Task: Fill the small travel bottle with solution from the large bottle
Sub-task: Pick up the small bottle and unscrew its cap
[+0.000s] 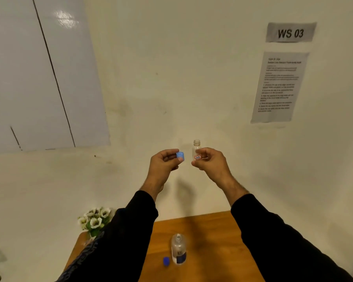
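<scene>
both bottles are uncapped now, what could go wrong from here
1. The large bottle stands open on the table right between the person's forearms; lowering either arm might knock it over and spill the solution.
2. The small bottle has a narrow neck and is held in the air by the right hand, so pouring there may miss.
3. The dark blue cap lies loose by the large bottle and could roll off.

Staged workstation in a plain room: "WS 03" sign (pixel 291 33) and printed instruction sheet (pixel 279 86) taped to bare wall (pixel 192 68), small wooden table (pixel 212 241), fake flowers (pixel 95 219)
</scene>
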